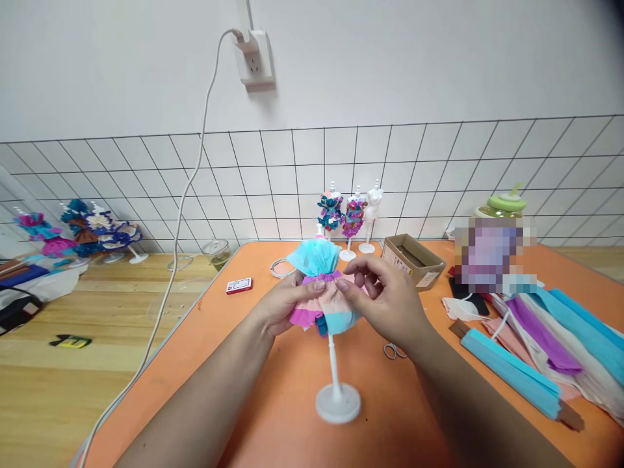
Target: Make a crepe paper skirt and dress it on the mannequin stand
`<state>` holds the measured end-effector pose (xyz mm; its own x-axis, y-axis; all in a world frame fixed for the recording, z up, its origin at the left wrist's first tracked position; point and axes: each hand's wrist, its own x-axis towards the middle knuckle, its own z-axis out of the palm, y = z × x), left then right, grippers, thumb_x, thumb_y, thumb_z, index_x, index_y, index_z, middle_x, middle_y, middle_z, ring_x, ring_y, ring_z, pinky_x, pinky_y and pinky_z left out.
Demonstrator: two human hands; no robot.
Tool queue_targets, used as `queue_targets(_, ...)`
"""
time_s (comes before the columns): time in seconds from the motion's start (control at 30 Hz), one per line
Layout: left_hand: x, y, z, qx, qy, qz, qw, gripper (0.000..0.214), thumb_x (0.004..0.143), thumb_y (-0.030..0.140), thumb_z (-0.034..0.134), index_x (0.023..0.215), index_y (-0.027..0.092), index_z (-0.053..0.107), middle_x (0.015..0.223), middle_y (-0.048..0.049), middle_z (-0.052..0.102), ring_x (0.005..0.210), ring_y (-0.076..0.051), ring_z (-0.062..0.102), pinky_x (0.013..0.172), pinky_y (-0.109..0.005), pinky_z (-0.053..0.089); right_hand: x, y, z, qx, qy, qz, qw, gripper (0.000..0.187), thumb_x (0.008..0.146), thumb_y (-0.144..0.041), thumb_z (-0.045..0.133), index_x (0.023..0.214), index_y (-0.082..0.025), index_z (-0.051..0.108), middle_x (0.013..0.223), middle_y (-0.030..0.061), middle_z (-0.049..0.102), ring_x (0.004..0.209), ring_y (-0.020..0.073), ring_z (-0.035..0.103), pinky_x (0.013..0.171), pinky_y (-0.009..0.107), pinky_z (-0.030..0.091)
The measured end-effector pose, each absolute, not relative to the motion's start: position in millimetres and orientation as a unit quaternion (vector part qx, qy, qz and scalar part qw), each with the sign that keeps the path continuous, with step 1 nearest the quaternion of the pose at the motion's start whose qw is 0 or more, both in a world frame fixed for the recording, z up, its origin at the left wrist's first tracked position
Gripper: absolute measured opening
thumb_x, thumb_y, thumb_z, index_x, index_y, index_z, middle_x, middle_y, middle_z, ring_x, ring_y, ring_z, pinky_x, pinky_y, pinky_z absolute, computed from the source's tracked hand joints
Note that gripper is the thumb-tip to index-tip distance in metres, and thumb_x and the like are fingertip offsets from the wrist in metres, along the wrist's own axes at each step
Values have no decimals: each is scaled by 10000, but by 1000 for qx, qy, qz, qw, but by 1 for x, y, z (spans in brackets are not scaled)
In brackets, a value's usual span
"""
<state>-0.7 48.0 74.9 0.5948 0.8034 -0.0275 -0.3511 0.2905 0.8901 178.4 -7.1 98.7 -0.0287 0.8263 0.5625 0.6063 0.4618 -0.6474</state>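
Note:
A small paper dress (pixel 319 257) is on a miniature mannequin stand (pixel 338 403) in front of me. Its top is light blue crinkled paper, gathered at a purple waist. Below, the skirt has pink, purple and light blue pieces, with a bit of dark teal under the hem. My left hand (pixel 283 302) is closed on the dress at the left of the waist, thumb on the front. From the right, my right hand (pixel 390 299) has its thumb on the pink paper near the waist and its fingers curled. The mannequin's body is mostly hidden by paper.
Three small mannequins (pixel 353 218) stand behind, near a cardboard box (pixel 414 257). Scissors (pixel 394 351) lie right of the stand. Rolled crepe paper (pixel 511 370) and a green-lidded bottle (pixel 504 203) are at right. A white cable (pixel 181 214) crosses the left side; a small box (pixel 238 286) lies nearby.

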Motion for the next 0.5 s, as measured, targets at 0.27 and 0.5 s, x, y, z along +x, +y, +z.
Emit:
queue_targets(0.27, 4, 51, 70, 413, 244, 629, 611, 331, 714, 263, 748, 1002, 187, 603, 960, -30, 707, 889, -173, 671, 784, -267, 524, 178, -1, 90, -524, -613, 291, 514, 321, 834, -499, 534, 745, -191, 533, 608, -42, 426, 506, 92, 384, 453, 225, 319)
queue_targets(0.5, 10, 48, 64, 476, 264, 664, 512, 469, 703, 286, 754, 1128, 180, 586, 1142, -76, 667, 1089, -238, 603, 948, -330, 454, 168, 7, 78, -364, -445, 614, 540, 373, 686, -400, 746, 981, -202, 631, 604, -90, 430, 412, 27, 306, 419, 196, 469)
